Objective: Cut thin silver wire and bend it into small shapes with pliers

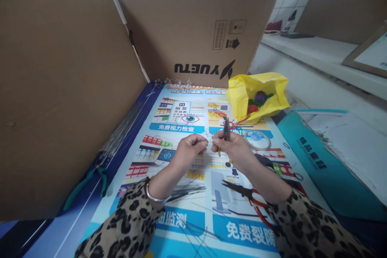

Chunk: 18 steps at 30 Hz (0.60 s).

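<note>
Head view: nearest, the spotted sleeves (133, 217) rest either side of a strip of printed tabletop (169, 248), with loose wires (208, 231) lying crossed between them. A little further in, a bundle of wires (187, 190) reaches out from beside the left wrist, and a pair of scissors (242, 188) lies by the right forearm, blades pointing inward; both narrow the room between the arms.

Over the middle, the left hand (190, 149) has a narrow grip, thumb and fingertip pinched on thin wire (208, 134). The right hand (234, 147) holds pliers (226, 129), jaws pointing away, its fingertips close to that same wire between the hands. The wire's exact shape is too fine to tell.

To the left, more pliers (103, 177) and long wires (121, 133) lie along a tall cardboard panel (60, 88), which bounds that side. Right of the right hand, a roll of tape (268, 142) and a teal box (299, 157) limit sideways reach. Ahead, room runs forward from the left hand to the back panel (187, 36), while a yellow bag (238, 96) stands in the way beyond the right.
</note>
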Each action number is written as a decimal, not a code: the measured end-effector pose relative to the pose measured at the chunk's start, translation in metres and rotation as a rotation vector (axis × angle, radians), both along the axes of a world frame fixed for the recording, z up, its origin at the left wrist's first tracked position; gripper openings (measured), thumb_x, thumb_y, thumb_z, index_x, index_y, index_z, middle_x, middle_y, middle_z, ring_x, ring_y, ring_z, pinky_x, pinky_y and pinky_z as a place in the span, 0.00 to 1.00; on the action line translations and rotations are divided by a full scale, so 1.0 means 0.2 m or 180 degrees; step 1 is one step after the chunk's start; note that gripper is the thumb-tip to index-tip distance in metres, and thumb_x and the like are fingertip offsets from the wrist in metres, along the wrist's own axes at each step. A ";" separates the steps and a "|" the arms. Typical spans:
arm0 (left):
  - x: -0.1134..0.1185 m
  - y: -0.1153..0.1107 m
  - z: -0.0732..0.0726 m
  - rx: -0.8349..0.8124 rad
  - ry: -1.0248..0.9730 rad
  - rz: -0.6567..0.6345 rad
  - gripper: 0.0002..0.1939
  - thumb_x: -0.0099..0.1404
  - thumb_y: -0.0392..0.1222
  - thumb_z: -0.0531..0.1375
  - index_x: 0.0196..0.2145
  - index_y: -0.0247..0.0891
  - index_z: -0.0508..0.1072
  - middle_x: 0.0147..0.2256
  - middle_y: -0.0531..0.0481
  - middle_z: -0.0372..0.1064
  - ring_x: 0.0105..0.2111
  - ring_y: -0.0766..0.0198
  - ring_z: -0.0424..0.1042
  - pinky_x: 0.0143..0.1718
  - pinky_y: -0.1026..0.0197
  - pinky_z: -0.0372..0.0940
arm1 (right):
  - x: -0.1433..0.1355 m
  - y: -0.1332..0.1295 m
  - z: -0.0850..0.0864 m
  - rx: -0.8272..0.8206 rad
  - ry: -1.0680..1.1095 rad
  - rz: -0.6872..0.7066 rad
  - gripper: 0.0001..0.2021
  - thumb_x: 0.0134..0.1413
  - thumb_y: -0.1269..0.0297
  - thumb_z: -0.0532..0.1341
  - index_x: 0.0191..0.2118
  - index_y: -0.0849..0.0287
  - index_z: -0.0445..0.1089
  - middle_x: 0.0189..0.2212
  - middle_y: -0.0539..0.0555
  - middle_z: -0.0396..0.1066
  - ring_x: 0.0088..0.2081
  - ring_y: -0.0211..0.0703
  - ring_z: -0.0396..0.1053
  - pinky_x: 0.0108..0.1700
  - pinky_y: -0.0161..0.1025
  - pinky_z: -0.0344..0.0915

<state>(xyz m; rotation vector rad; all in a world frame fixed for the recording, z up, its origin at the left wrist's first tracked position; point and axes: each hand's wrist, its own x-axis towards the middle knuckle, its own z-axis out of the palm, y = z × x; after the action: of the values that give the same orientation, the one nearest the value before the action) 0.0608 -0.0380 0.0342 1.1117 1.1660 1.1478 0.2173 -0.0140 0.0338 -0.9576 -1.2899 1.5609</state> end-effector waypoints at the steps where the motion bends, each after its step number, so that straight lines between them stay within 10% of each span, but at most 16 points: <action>1: 0.00 0.00 -0.01 -0.0006 -0.0048 -0.0021 0.08 0.52 0.41 0.60 0.28 0.32 0.69 0.22 0.54 0.64 0.23 0.71 0.62 0.26 0.67 0.58 | 0.00 0.00 -0.01 -0.0022 0.0023 -0.0011 0.09 0.44 0.61 0.63 0.31 0.59 0.64 0.19 0.47 0.68 0.24 0.37 0.65 0.32 0.38 0.60; 12: 0.00 0.02 -0.07 -0.0168 -0.0200 -0.0267 0.09 0.53 0.42 0.61 0.29 0.34 0.68 0.24 0.54 0.63 0.23 0.71 0.61 0.27 0.67 0.58 | -0.01 0.02 -0.05 -0.0082 -0.0086 -0.0066 0.10 0.43 0.60 0.63 0.29 0.58 0.64 0.17 0.46 0.66 0.22 0.36 0.62 0.28 0.36 0.56; 18: -0.07 0.04 -0.04 0.0268 0.0749 -0.0689 0.12 0.56 0.44 0.58 0.37 0.37 0.72 0.36 0.49 0.69 0.35 0.64 0.67 0.38 0.62 0.60 | -0.01 0.02 -0.02 -0.0026 -0.0652 -0.0182 0.10 0.40 0.59 0.63 0.27 0.59 0.64 0.17 0.46 0.65 0.22 0.35 0.60 0.28 0.35 0.55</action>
<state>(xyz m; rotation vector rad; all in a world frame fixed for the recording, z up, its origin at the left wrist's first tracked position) 0.0471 -0.0295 0.0259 1.4310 1.1505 0.9234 0.2145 -0.0107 0.0295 -1.1739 -1.3846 1.4543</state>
